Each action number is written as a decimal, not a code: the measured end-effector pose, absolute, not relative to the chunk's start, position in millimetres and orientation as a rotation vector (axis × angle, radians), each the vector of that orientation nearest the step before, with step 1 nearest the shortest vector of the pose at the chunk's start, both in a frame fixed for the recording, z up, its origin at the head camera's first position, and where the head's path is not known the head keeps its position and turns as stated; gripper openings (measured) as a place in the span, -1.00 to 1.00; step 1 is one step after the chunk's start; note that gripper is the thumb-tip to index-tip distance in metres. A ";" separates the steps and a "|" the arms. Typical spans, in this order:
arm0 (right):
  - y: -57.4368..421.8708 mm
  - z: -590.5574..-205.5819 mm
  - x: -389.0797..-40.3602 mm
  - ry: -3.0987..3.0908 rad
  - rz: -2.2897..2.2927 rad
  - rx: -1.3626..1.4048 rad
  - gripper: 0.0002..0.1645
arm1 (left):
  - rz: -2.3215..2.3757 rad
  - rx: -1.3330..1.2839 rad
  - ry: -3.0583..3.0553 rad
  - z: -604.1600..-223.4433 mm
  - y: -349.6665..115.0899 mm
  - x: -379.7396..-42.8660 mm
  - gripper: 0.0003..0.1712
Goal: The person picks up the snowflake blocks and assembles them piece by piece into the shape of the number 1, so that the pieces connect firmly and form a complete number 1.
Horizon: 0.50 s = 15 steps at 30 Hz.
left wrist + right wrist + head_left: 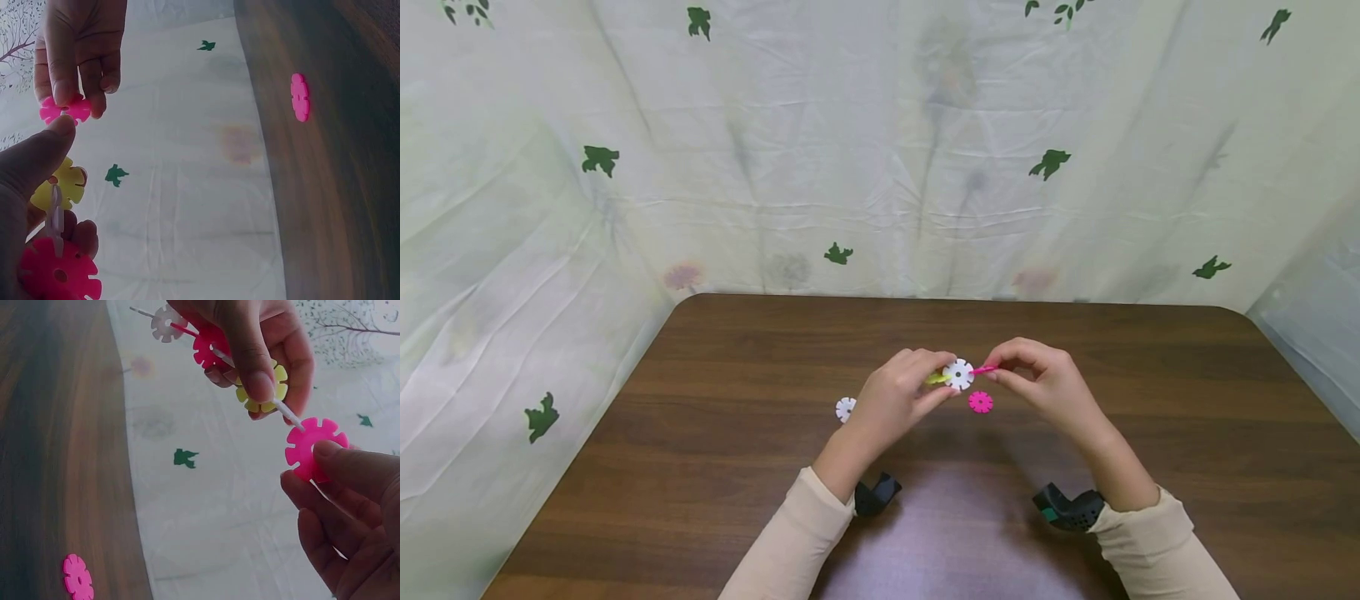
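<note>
My left hand (895,387) holds a chain of notched plastic discs, pinching it around a yellow disc (265,390). In the right wrist view, a pink disc (205,353) and a white disc (169,325) trail from the chain beyond that hand. A white disc (958,374) stands face-on at the chain's right end in the head view. My right hand (1041,383) pinches a pink disc (312,447), which touches this white disc at its edge. Whether their slots are fully joined cannot be told. Partly behind the left hand shows another white disc (846,409).
A loose pink disc (981,402) lies on the brown wooden table (737,467), just below the hands. Dark wrist-worn devices sit at the left wrist (877,494) and right wrist (1069,508). A pale patterned cloth (865,167) hangs behind the table.
</note>
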State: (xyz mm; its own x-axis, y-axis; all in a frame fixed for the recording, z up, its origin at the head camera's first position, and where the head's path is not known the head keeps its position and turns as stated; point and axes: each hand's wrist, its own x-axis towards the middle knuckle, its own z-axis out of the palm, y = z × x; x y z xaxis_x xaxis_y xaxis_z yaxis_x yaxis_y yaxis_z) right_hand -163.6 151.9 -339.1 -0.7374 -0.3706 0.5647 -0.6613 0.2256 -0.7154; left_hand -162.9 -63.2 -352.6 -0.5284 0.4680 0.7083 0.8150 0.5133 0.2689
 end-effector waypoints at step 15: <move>149.4 -341.4 -165.1 -2.061 1.358 1.083 -0.67 | -0.852 -1.103 -2.168 -352.2 -63.0 -161.9 -0.60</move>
